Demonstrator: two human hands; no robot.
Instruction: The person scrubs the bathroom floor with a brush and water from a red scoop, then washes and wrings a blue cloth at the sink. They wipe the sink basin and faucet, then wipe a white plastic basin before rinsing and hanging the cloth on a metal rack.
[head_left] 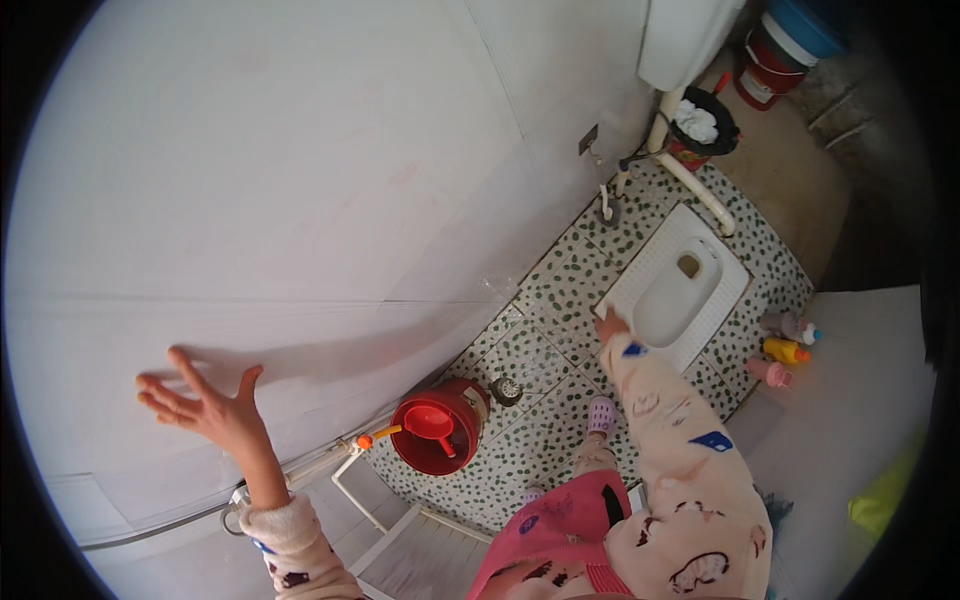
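My left hand [208,405] is raised at the left with its fingers spread. It is in front of the pale wall [270,200] and holds nothing; I cannot tell whether it touches the wall. My right hand [611,325] reaches down beside the near left corner of the white squat toilet [650,300]. Its fingers are small and partly hidden, so their grip does not show. Between my two arms, a red bucket [472,398] stands on the floor with a red dipper [428,422] in it. An orange-handled tap [366,441] points over the bucket's rim.
Leaf-patterned tiles [545,350] cover the floor, with a round drain [506,391] by the bucket. Several bottles [785,351] line the right side. A bin [700,150] with white paper, a white pipe [697,190] and stacked buckets [775,65] are at the far right.
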